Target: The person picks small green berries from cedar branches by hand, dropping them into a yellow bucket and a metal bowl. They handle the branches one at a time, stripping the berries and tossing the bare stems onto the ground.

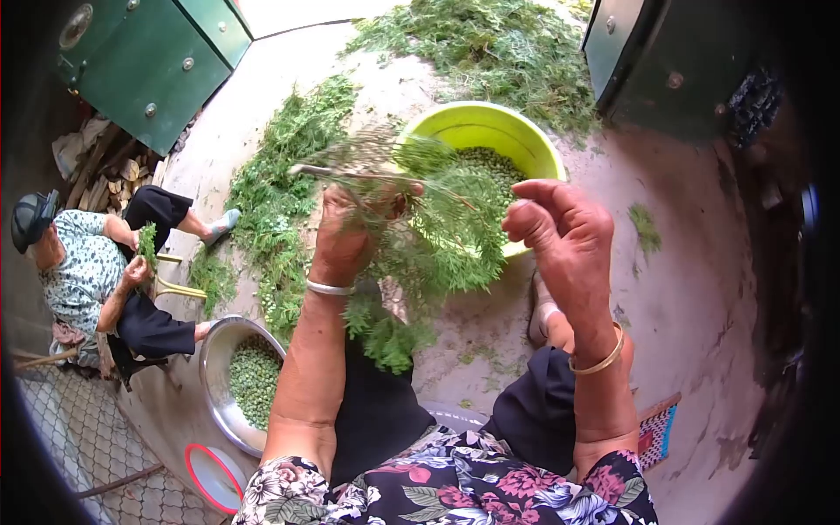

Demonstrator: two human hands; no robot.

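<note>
**Flowered dress (455, 490) close in, sprig (437, 249) over tub (490, 122)**

On my feed, the round lime plastic tub holds small green berries (490, 162); a steel bowl (214, 367) at left holds more. I see the left hand (350, 232) raised, clenched on the feathery sprig's stem above the tub's near rim. Beside it the right hand (560, 236), fingers curled. Pinching anything? I can't tell.

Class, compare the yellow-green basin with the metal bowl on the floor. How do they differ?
The yellow-green basin looks like bright plastic; the metal bowl is shiny grey. The basin sits ahead, partly behind the leafy sprig in the left hand; the bowl lies uncovered at lower left. Both hold small green seeds.
</note>
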